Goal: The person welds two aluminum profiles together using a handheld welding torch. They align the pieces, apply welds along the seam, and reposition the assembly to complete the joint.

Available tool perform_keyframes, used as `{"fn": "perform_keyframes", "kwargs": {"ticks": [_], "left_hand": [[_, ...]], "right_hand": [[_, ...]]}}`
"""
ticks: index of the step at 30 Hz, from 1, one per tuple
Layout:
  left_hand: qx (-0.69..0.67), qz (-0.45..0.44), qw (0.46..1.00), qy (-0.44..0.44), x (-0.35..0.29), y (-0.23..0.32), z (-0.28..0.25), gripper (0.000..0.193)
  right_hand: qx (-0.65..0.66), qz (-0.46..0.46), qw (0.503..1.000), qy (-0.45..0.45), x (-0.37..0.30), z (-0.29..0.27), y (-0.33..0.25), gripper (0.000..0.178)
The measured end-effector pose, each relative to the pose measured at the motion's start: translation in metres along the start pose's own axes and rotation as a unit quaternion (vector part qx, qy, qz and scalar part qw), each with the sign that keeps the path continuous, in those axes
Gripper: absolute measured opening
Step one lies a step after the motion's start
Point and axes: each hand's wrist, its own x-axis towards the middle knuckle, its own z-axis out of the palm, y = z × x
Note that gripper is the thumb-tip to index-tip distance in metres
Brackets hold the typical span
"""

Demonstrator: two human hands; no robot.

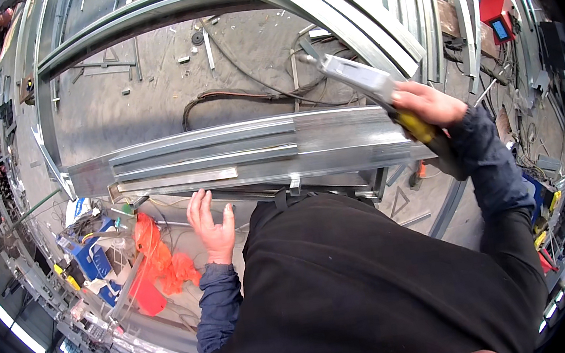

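My right hand [430, 103] is closed around a grey-and-yellow hand-held power tool [358, 77], slightly blurred. Its narrow nose points to the far left, over the floor beyond the near metal beam; its exact kind I cannot make out. My left hand [212, 226] is open, fingers spread, at the near edge of the wide metal beam [347, 130]. It holds nothing; whether its fingertips touch the edge I cannot tell. On the beam lie long metal strips [205, 149], with a shorter pale strip [180, 179] nearest my left hand.
More long metal profiles [340, 11] are stacked at the far right. Dark cables [237, 94] cross the floor inside the frame. Orange-red plastic sheeting [158, 259] and a blue machine [87, 253] are at lower left. Two red boxes with screens [496, 12] stand at far right.
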Motion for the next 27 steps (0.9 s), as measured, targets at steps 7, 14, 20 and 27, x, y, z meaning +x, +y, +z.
{"fn": "perform_keyframes", "kwargs": {"ticks": [7, 14, 20, 27], "left_hand": [[-0.063, 0.052, 0.996, -0.025, 0.006, 0.003, 0.000, 0.050], [-0.096, 0.050, 0.993, -0.039, -0.008, -0.034, -0.012, 0.046], [-0.128, 0.048, 0.990, -0.028, -0.011, -0.063, -0.028, 0.041], [-0.156, 0.023, 0.987, -0.007, -0.024, -0.085, -0.042, 0.040]], "right_hand": [[-0.242, -0.033, 0.960, 0.137, 0.113, -0.002, 0.040, 0.067], [-0.347, 0.015, 0.912, 0.217, 0.140, -0.003, 0.056, 0.066], [-0.441, 0.003, 0.848, 0.295, 0.156, -0.009, 0.086, 0.065], [-0.535, 0.022, 0.783, 0.318, 0.156, 0.006, 0.099, 0.047]]}}
